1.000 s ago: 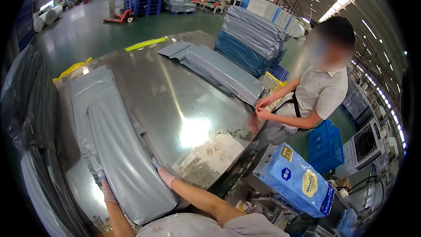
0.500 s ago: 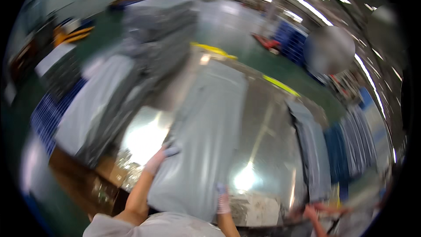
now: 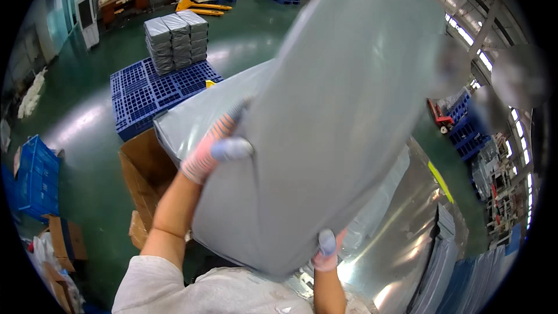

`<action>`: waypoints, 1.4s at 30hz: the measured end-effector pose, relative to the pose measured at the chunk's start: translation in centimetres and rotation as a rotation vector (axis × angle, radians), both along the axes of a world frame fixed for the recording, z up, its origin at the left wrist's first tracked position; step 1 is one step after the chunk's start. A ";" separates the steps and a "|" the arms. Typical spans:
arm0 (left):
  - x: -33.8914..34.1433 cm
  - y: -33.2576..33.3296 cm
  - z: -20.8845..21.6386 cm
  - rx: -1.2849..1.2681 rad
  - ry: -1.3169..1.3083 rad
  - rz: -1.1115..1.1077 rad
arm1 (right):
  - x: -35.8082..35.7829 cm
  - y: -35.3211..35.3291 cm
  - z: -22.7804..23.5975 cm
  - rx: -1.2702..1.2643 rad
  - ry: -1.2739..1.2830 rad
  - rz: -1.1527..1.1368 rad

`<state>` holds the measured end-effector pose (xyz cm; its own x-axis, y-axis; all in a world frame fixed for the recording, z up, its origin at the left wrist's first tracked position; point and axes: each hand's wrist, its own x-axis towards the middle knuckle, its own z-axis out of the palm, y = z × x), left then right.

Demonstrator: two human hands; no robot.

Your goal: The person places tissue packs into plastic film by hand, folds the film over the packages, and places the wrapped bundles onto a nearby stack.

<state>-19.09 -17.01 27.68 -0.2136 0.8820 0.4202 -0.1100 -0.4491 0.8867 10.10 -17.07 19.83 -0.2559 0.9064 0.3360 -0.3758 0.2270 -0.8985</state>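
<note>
Since half a second ago the large grey plastic-wrapped package (image 3: 325, 122) has come up off the shiny metal table (image 3: 401, 244) and now tilts in the air in front of the person. The left hand (image 3: 212, 145), gloved, is closed on its left edge with the thumb on top; the right hand (image 3: 326, 251) pinches its near lower corner. The lift looks done; setting it down is left. An open cardboard box (image 3: 145, 168) stands near left, and stacked grey packages (image 3: 174, 40) sit on a blue pallet (image 3: 151, 90) farther off.
</note>
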 end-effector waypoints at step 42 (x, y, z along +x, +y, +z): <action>32.9 8.3 -11.7 -0.210 1.569 -1.032 | 52.1 -26.2 -7.2 -1.014 -1.741 -1.464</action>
<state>13.82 -8.71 16.02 0.7785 0.4529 -0.4345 0.6243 -0.6299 0.4619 62.17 -43.24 12.68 0.9155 0.3657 0.1678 0.3787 -0.9240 -0.0523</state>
